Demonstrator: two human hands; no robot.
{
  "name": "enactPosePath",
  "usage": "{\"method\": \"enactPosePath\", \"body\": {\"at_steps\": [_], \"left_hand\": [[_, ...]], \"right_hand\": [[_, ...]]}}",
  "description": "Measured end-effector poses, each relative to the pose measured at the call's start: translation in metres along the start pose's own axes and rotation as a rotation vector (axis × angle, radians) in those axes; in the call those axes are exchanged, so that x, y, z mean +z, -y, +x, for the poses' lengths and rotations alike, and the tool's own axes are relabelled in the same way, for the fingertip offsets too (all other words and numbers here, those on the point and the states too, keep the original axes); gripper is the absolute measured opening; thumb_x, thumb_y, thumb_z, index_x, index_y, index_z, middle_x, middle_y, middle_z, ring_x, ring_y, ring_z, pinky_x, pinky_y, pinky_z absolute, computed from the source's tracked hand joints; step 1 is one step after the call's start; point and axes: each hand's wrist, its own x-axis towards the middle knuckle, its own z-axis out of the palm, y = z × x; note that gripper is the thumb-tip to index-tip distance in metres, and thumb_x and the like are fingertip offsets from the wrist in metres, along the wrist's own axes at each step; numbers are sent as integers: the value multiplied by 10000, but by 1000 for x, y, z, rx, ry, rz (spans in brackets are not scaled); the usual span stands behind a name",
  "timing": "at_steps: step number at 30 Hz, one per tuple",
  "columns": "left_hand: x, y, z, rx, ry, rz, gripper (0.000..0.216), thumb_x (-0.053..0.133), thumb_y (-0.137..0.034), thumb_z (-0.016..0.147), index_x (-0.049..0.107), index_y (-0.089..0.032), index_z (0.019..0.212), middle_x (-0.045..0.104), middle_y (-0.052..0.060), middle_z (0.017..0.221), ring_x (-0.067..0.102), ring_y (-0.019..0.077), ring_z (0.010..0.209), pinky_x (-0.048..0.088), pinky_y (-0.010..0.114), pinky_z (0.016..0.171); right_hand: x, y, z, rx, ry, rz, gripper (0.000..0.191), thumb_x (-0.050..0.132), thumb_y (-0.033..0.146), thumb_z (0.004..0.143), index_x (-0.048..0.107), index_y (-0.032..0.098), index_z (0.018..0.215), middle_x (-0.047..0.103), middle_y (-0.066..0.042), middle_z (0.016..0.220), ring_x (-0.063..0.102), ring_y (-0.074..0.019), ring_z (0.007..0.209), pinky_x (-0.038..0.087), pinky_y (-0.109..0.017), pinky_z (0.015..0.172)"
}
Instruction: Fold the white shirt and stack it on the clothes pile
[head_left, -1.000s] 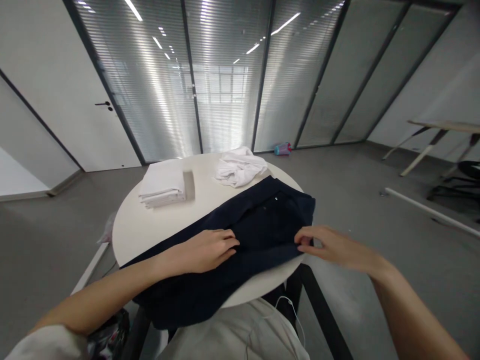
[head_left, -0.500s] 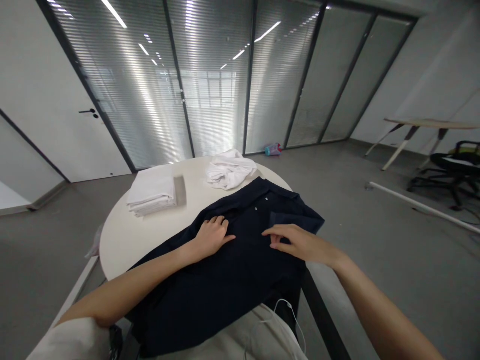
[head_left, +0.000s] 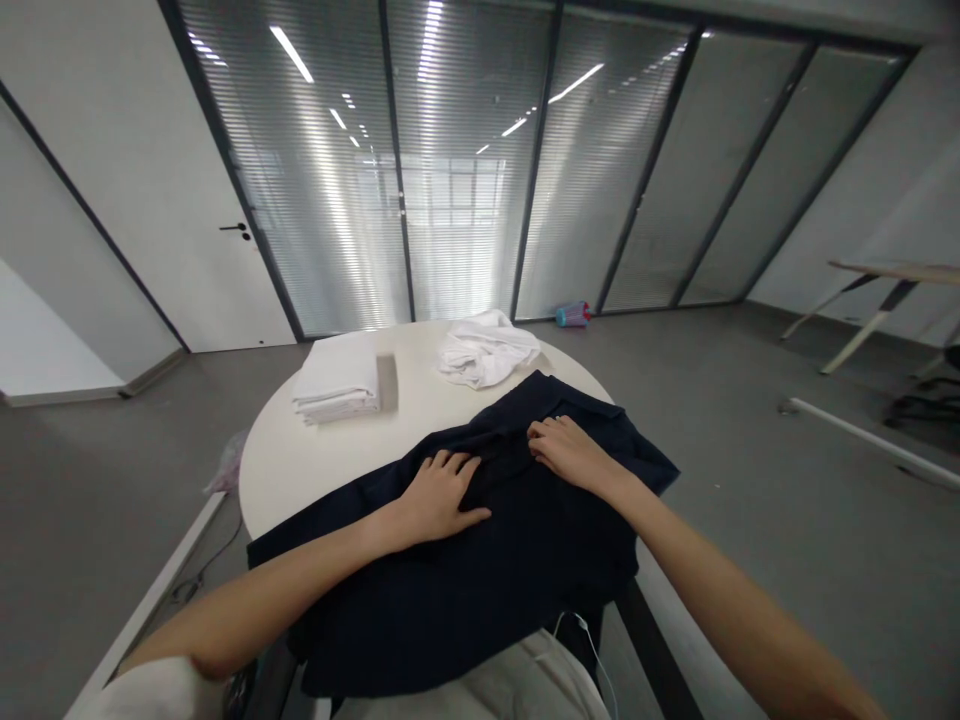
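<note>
A dark navy shirt (head_left: 517,540) lies spread across the near half of the round white counter (head_left: 300,460), in the lower centre of the frame, with its lower part hanging off the near edge toward the person's lap. Both hands rest on it. The left hand (head_left: 439,495) lies flat, fingers spread, pressing the cloth down just left of centre; it has hold of nothing. The right hand (head_left: 566,450) sits a little higher and to the right, its fingers curled onto a raised fold near the collar; whether it pinches the cloth or only presses it cannot be told.

A second ago the right hand was out at the shirt's right edge, pinching the cloth there. It has since come in across the shirt to the middle, and the right side of the shirt now lies drawn in, with a corner jutting out to the right. The left hand has crept slightly up the cloth. The shirt looks partly gathered rather than flat.

Beyond it, at the counter's far side, a folded white stack (head_left: 337,380) sits to the upper left and a crumpled white cloth (head_left: 486,350) just above the shirt's collar. A small bottle (head_left: 572,314) lies on the floor by the glass wall (head_left: 465,170).
</note>
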Motion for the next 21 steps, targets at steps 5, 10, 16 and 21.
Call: {"method": "enactPosePath", "body": {"at_steps": [5, 10, 16, 21], "left_hand": [[-10, 20, -6, -259, -49, -55, 910, 452, -761, 888, 303, -189, 1579, 260, 231, 1625, 357, 460, 1434, 367, 582, 1101], [-49, 37, -8, -332, -211, -100, 642, 290, -622, 1012, 515, -189, 1430, 629, 157, 1361, 605, 333, 1238, 478, 448, 999], [-78, 46, -19, -253, -155, -265, 565, 427, -647, 964, 652, -200, 1226, 738, 109, 1127, 702, 292, 1009, 550, 379, 836], [-100, 27, -30, 39, -363, -426, 572, 508, -550, 976, 449, -268, 1471, 468, 113, 1532, 487, 294, 1373, 461, 452, 1084]], "right_hand": [[-23, 4, -9, -24, -247, -76, 195, 493, 144, 965, 684, 182, 943, 672, -116, 1102, 598, -265, 968, 377, -391, 817], [-70, -12, -25, 199, -935, 56, 176, 464, 222, 982, 637, 218, 949, 704, -102, 975, 654, -263, 879, 422, -427, 814], [-134, -18, -36, 340, -1168, 433, 80, 582, 343, 946, 646, 312, 982, 690, -16, 826, 684, -251, 751, 522, -372, 635], [-190, -17, -35, 277, -1221, 479, 91, 660, 368, 922, 653, 305, 857, 669, 2, 811, 671, -200, 709, 566, -358, 641]]}}
